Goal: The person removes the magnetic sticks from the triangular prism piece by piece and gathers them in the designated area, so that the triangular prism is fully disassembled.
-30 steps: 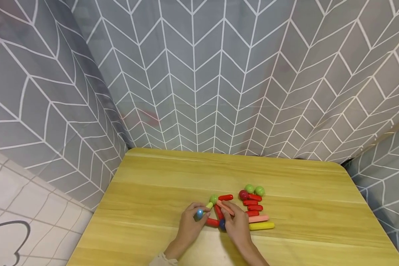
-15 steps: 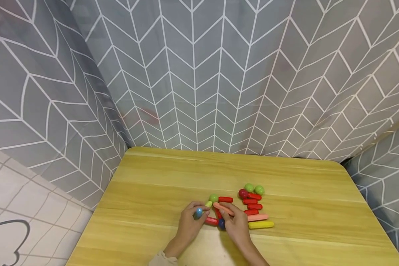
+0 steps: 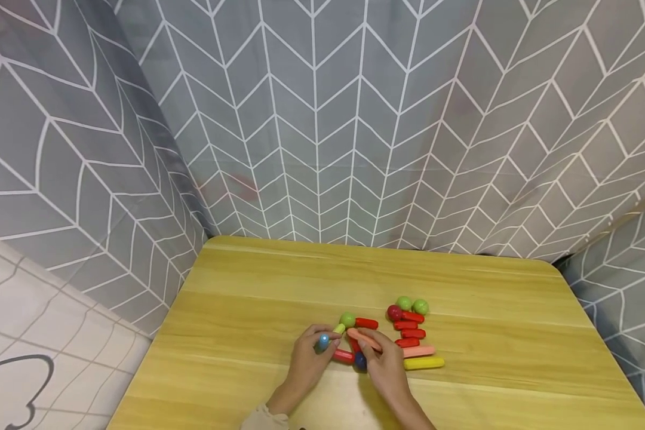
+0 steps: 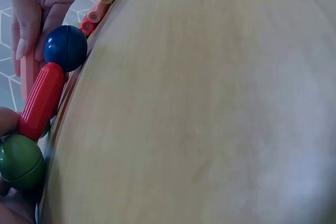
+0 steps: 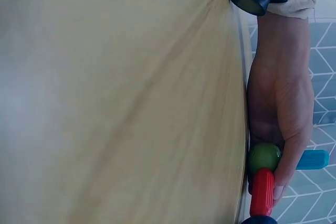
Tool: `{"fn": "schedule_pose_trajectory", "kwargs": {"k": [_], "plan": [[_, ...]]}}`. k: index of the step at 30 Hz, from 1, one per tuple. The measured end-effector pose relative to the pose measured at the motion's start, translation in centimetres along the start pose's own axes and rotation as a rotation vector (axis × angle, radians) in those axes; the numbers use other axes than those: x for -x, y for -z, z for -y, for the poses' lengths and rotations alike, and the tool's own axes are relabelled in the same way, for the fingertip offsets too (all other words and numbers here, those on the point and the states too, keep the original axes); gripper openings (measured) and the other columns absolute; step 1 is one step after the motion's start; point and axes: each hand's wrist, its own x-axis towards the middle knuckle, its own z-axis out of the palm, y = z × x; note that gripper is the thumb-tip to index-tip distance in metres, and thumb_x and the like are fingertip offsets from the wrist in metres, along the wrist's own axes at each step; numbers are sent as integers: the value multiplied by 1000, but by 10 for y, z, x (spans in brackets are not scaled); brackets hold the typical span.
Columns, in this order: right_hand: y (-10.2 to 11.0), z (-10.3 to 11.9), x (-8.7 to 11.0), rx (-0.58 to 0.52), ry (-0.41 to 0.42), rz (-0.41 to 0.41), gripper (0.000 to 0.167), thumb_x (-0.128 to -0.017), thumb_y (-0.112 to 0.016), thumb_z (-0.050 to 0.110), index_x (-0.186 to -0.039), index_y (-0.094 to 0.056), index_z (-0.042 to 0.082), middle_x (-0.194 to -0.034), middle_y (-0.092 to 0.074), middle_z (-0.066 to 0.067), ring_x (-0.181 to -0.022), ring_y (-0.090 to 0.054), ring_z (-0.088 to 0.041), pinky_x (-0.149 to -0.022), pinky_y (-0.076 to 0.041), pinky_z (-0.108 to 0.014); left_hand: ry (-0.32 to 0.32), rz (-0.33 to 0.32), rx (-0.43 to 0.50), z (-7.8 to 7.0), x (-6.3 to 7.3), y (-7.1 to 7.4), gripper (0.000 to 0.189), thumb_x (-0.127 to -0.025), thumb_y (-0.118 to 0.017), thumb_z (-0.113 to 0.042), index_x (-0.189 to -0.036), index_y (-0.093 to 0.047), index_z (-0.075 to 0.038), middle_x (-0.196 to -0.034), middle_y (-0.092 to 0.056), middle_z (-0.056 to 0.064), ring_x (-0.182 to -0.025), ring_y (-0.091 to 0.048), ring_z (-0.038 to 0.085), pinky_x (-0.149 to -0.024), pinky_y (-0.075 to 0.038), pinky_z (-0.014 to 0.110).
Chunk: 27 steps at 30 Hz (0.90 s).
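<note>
My left hand [image 3: 306,360] grips a green ball [image 4: 22,161] at the near-left corner of a ball-and-stick frame. A blue stick [image 3: 323,340] points up from that corner. A red stick [image 4: 42,100] runs from this ball to a dark blue ball [image 4: 65,48]. Another red stick [image 3: 353,344], partly hidden, lies behind the blue ball. A yellow-green stick [image 3: 338,329] leads to the far green ball [image 3: 347,319], from which a red stick [image 3: 366,323] points right. My right hand [image 3: 385,363] pinches a salmon-pink stick [image 3: 365,339] over the frame; whether it touches cannot be told.
To the right lie several short red sticks [image 3: 413,334], a pink stick [image 3: 419,352] and a yellow stick [image 3: 424,363]. A crimson ball [image 3: 395,313] and two green balls [image 3: 421,306] sit behind them. Patterned curtains [image 3: 333,149] hang beyond the wooden table [image 3: 269,280].
The pink stick's far end has shifted slightly left and toward me, with my right hand still pinching it. My left hand has hardly moved.
</note>
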Motion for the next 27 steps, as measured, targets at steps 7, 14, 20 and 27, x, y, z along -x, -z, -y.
{"fn": "schedule_pose_trajectory", "kwargs": {"k": [7, 14, 20, 27], "plan": [[7, 0, 4, -61, -41, -27, 26, -94, -68, 7, -119, -73, 9, -122, -71, -17, -60, -50, 0, -49, -40, -15, 4, -15, 5, -2, -1, -1, 10, -89, -74, -16, -98, -79, -18, -113, -71, 0, -111, -66, 24, -105, -50, 50], [22, 1, 11, -172, -142, -14, 30, -95, -69, 13, -122, -67, 1, -127, -69, -17, -100, -69, -6, -79, -54, -15, 2, -24, -1, -3, 0, 0, 11, -88, -75, -14, -98, -79, -16, -113, -71, 1, -110, -67, 24, -104, -51, 49], [46, 0, 15, -161, -217, -19, 36, -90, -76, 21, -119, -68, 1, -120, -69, -12, -95, -62, -3, -76, -53, -17, 27, -18, 10, -2, 0, -1, 11, -88, -75, -15, -98, -79, -17, -114, -71, 0, -112, -66, 24, -106, -49, 50], [85, -6, 19, -155, -314, -30, 41, -86, -79, 29, -118, -70, 5, -104, -75, -5, -89, -64, -7, -74, -55, -24, 50, -11, 25, -3, 0, -1, 10, -89, -75, -15, -98, -79, -17, -114, -71, 0, -113, -66, 24, -107, -48, 50]]}}
